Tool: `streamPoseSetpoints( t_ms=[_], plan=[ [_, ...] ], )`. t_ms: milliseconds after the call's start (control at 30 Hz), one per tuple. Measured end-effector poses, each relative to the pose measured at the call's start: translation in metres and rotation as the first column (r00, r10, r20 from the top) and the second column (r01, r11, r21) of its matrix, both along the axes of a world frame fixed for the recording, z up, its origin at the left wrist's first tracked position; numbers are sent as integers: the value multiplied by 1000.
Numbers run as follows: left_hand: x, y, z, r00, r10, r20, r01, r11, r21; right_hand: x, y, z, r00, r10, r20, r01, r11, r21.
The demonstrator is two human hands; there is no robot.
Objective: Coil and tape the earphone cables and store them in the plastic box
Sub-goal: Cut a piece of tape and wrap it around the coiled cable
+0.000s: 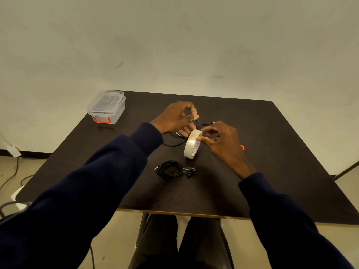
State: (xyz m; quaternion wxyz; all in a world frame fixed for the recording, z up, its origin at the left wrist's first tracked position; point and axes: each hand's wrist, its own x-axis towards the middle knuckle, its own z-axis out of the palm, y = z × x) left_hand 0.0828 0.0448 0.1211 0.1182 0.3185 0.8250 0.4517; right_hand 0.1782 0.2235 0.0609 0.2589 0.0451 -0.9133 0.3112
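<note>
A dark brown tabletop (272,152) fills the middle of the view, with a pale wall behind it. The person's two dark navy sleeves (97,181) reach in from the near edge.

At the far left corner sits the clear plastic box (106,107). Its lid is on and its red-orange latch faces the person. It stands well apart from both hands.

The left hand (174,117) is raised over the centre of the tabletop. Its grip is closed, thumb and fingertips pinching a strip of clear tape (193,115) that glints at the fingertips. How the tape sits on the cable there cannot be told.

The right hand (221,140) is just beside it, fingers curled, its grip clamped on the upper rim of the tape roll (191,146). The roll is pale and translucent and stands on edge, tilted, between the two hands.

Near the person, just in front of the roll, a coiled black earphone (171,169) lies flat on the tabletop. Its plug points left and its earbuds lie at the right. Neither hand touches it.

A loose black earphone cable (174,145) trails from under the left hand and comes out past the fingertips, ending in a small plug.

A small orange object (242,147) shows behind the right hand, too hidden to identify.
</note>
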Motion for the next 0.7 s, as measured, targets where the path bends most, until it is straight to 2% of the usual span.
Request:
streamPoseSetpoints(
  t_ms=[133, 267, 400, 533, 700],
  plan=[
    [3, -4, -4, 999, 26, -37, -24, 998, 51, -13, -22, -4, 997, -71, 15, 72, 986, -149],
    [6, -7, -14, 995, 49, 91, -63, 984, 164, -20, -22, 1, 995, -86, 45, 90, 989, -121],
    [15, -4, -25, 973, 114, 200, -170, 941, 292, -24, -16, 10, 993, -88, 77, 98, 986, -135],
    [21, 2, -37, 961, 172, 218, -241, 908, 342, -26, -16, 13, 992, -78, 96, 89, 989, -121],
    [25, 13, -41, 906, 279, 320, -394, 834, 387, -29, -18, 9, 992, -109, 58, 111, 993, -43]
  ],
)
